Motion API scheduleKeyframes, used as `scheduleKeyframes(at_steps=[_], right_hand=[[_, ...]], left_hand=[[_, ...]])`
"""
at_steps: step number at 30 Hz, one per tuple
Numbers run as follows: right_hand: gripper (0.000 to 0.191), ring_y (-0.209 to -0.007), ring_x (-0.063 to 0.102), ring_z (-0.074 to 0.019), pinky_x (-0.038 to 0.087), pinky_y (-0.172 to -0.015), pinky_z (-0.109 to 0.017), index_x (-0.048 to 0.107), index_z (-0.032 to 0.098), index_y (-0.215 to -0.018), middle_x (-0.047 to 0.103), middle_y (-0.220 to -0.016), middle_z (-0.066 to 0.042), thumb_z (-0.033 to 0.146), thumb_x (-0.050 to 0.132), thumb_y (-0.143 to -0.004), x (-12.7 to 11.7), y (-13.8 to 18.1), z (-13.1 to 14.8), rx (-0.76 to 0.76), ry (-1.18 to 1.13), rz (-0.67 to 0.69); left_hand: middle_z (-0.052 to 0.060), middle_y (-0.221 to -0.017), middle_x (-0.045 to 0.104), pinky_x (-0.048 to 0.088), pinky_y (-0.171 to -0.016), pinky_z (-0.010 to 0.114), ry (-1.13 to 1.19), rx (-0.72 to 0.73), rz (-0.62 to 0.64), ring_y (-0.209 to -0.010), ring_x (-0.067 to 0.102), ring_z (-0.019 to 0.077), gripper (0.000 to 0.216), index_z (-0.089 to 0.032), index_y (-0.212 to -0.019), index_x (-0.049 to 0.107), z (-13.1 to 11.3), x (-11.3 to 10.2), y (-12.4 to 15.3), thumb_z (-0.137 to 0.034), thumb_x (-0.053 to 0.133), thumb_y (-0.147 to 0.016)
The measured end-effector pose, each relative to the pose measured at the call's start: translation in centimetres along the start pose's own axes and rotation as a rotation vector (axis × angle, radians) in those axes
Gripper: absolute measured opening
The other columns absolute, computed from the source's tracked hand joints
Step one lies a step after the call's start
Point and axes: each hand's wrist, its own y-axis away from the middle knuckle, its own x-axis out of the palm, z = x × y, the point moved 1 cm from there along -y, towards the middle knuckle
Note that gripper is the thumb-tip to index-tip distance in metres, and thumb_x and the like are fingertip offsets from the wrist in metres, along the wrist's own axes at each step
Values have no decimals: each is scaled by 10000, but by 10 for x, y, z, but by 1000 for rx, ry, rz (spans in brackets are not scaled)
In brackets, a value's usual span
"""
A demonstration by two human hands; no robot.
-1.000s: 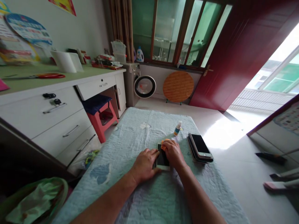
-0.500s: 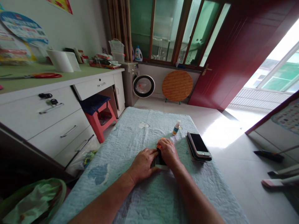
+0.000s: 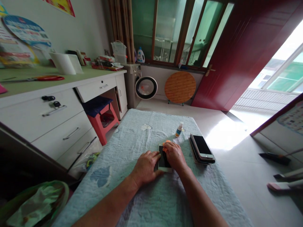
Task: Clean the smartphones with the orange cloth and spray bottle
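My left hand [image 3: 145,166] lies flat and spread just below the middle of the frame. Its fingertips rest on the left edge of a phone [image 3: 163,162], and the palm is down on the pale green blanket [image 3: 142,135] that covers the table. The phone lies face up on the blanket with its long side running away from me; its white frame shows at the near end and the dark screen shows in the gap between my hands.

My right hand [image 3: 174,155] sits over the right side and far end of the phone. Its fingers are bent down onto an orange cloth [image 3: 166,143] and press it against the glass. Only a sliver of the cloth peeks out past my knuckles, so I cannot tell how it is folded.

Just right of my right hand, apart from it, a stack of phones [image 3: 202,148] lies near the blanket's right edge, the top one face up with a dark screen. A small bottle [image 3: 179,129] stands upright beyond the stack, a little to its left.

Along the left of the frame runs a white desk [image 3: 59,108] with drawers, and scissors [image 3: 47,78] with red handles lie on its green top. A red stool [image 3: 102,121] stands tucked under it. Farther back, at upper centre, a washing machine [image 3: 145,87] stands against the wall with a round wooden board [image 3: 180,87] beside it — and a dark red door [image 3: 236,53] stands open at upper right. A green bag [image 3: 35,201] sits in the lower left corner.
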Motion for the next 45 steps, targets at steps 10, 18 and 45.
scheduleKeyframes(at_steps=[10,18,45], right_hand=[[213,-860,565,-174,362,-796,-270,629,191,-783,661,-865,-42,98,465,-881,5,1,-12,24,-14,-52],[233,-823,554,-140,371,-776,-239,618,178,-757,636,-828,-19,69,451,-879,22,-9,5,-121,-112,-23],[229,-893,573,-160,400,-848,-267,639,181,-803,653,-895,-46,83,444,-872,10,-2,1,-99,-126,-30]], left_hand=[[104,-1283,591,420,-953,456,73,48,-12,-1094,555,318,638,-229,-1286,545,7,4,-1,-620,612,-786],[94,-1266,597,423,-969,447,68,35,12,-1083,547,307,639,-212,-1307,533,5,1,-1,-574,638,-791],[125,-1287,578,396,-1019,485,209,6,-75,-1159,544,325,821,-214,-1356,420,17,13,-1,-608,721,-701]])
